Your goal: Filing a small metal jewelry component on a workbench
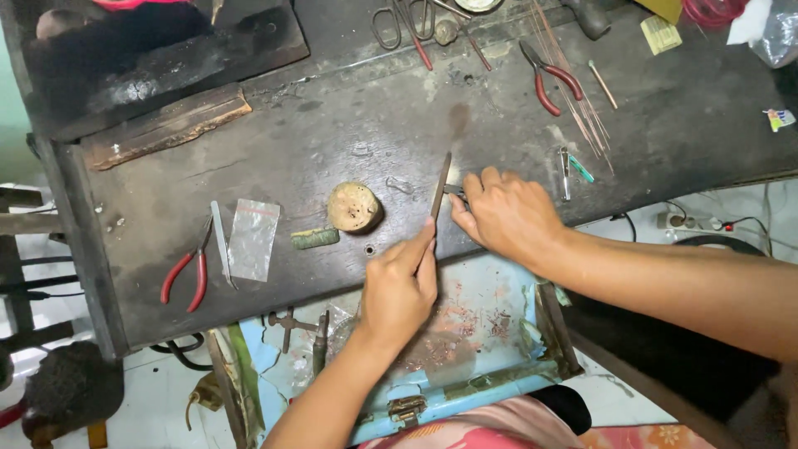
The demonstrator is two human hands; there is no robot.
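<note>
At the near edge of the dark workbench [349, 141], seen from the head camera, the left hand [399, 287] has its fingers closed around a slim metal file [439, 188], index finger laid along it, the blade pointing toward 12 o'clock. At 3 o'clock of the file the right hand [503, 212] pinches a small metal piece [453, 190] against the blade. At 9 o'clock lie a round wooden block [354, 207], a green roll [315, 239], a clear plastic bag [252, 238] and red-handled pliers [188, 274]
</note>
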